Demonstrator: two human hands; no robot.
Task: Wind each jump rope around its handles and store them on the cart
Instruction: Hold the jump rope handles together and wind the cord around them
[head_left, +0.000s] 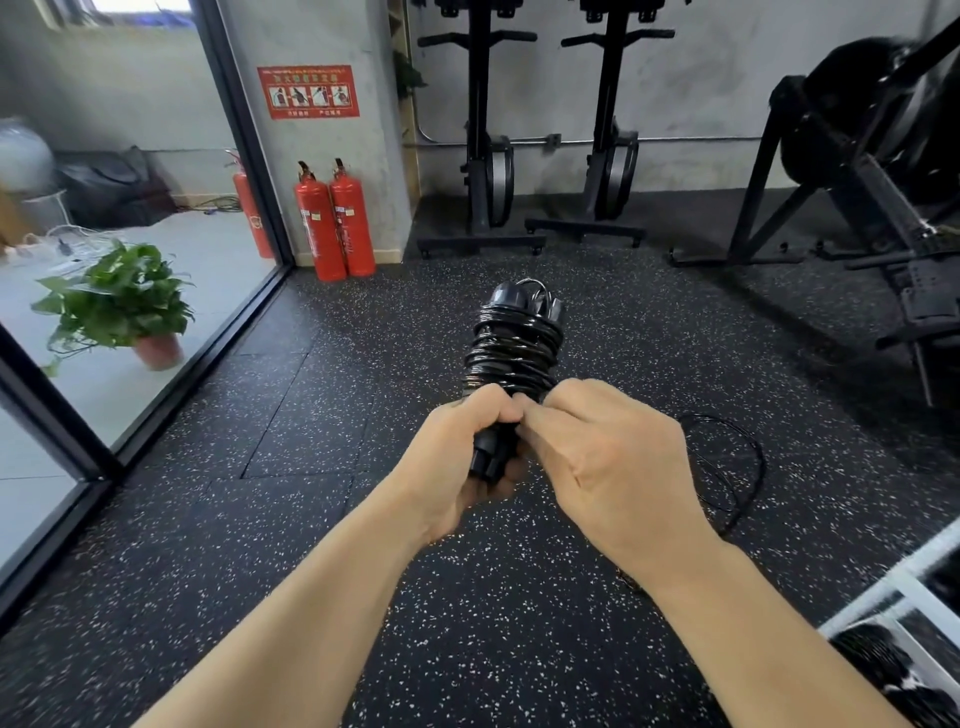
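Note:
A black jump rope (514, 343) is wound in many glossy coils around its two handles, held upright in front of me. My left hand (457, 457) grips the lower ends of the handles. My right hand (608, 457) pinches the rope at the bottom of the coils, its fingertips against the left hand. A second black jump rope (737, 467) lies loose in loops on the floor to the right. The white cart (904, 577) shows at the bottom right corner, with dark wound items inside.
Black speckled rubber floor (363, 405) all around. Two red fire extinguishers (335, 223) stand by a pillar; a potted plant (119, 306) sits behind a glass wall at left. Black exercise machines (857, 208) stand at the back and right.

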